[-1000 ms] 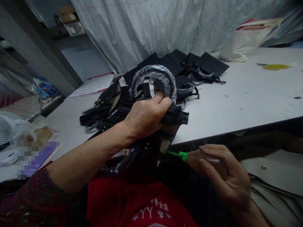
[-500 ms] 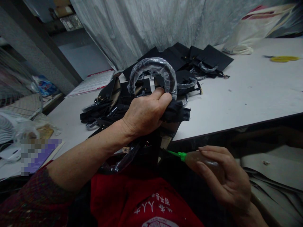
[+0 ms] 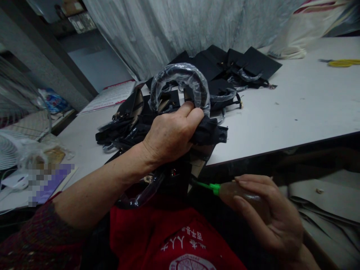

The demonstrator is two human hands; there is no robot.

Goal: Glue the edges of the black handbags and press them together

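Observation:
My left hand (image 3: 171, 137) is closed on the top of a black handbag (image 3: 180, 172), at the base of its plastic-wrapped curved handle (image 3: 180, 80). The bag hangs over the table's front edge toward my lap. My right hand (image 3: 267, 215) grips a small brownish glue bottle (image 3: 242, 193) with a green nozzle (image 3: 209, 186). The nozzle tip points at the bag's lower right side, just below the table edge.
More black bags and flat black pieces (image 3: 225, 69) lie piled on the white table (image 3: 295, 108). A yellow object (image 3: 343, 63) and a pale cloth bag (image 3: 306, 30) sit at the far right. A fan (image 3: 17, 131) stands at the left. Grey sheets (image 3: 323, 195) lie low on the right.
The view has tipped slightly down. My left hand keeps its hold on the bag. My right hand and the bottle have barely shifted, the nozzle staying close to the bag.

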